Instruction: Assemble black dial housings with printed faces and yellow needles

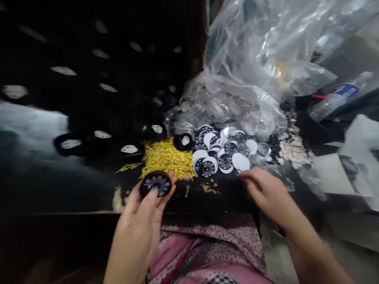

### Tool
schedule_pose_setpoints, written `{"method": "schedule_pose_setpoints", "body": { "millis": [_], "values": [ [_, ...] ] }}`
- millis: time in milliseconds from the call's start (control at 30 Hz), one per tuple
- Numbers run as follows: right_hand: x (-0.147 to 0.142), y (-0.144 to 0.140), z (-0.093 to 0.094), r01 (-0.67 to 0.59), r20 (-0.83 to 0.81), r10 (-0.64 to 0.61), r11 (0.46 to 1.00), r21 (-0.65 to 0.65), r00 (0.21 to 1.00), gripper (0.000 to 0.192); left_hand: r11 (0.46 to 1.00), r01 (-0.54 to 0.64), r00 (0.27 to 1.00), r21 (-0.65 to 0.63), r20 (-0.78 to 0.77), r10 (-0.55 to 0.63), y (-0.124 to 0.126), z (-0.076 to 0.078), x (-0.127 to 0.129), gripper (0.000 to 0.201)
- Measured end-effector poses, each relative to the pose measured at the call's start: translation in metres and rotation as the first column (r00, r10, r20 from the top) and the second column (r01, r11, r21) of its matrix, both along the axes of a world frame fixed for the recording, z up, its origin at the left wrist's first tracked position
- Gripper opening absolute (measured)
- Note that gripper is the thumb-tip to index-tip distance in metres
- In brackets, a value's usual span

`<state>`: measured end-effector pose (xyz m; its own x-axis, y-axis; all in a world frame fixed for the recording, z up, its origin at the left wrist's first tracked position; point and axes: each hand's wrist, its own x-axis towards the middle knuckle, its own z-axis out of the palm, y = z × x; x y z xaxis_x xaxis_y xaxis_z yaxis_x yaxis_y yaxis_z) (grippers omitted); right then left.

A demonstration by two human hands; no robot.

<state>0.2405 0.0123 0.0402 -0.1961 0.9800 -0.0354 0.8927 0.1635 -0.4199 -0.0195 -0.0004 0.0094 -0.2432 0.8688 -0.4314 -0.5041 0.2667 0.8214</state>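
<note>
My left hand (142,215) holds a round black dial piece (155,184) with white markings, face up, just over the dark table's front edge (74,213). My right hand (266,193) rests low on the table with its fingers reaching left toward a heap of black-and-white printed discs (220,152); whether it pinches anything I cannot tell. A pile of small yellow pieces (167,157) lies between the held dial and the discs.
Several black round housings (183,141) with white inserts lie scattered over the dark left side. A clear plastic bag (251,79) holding transparent round covers fills the back right. Pale small parts (293,148), a plastic bottle (340,96) and white boxes (340,173) crowd the right.
</note>
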Motion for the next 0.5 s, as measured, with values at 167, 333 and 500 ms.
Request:
{"method": "schedule_pose_setpoints", "body": {
  "millis": [167, 333, 500],
  "values": [
    [-0.099, 0.032, -0.006, -0.381, 0.18, 0.372, 0.924, 0.018, 0.911, 0.017, 0.994, -0.072, 0.996, -0.085, 0.052, 0.076, -0.009, 0.005, -0.005, 0.027],
    [-0.121, 0.052, -0.013, -0.463, 0.399, 0.393, 0.881, 0.093, 0.828, 0.016, 0.99, -0.077, 0.98, -0.117, 0.174, 0.096, -0.021, -0.003, -0.005, 0.034],
    [-0.119, 0.05, -0.012, -0.458, 0.386, 0.395, 0.885, 0.082, 0.834, 0.019, 0.994, -0.068, 0.97, -0.082, 0.227, 0.085, -0.019, -0.005, 0.004, 0.04]
  ]
}}
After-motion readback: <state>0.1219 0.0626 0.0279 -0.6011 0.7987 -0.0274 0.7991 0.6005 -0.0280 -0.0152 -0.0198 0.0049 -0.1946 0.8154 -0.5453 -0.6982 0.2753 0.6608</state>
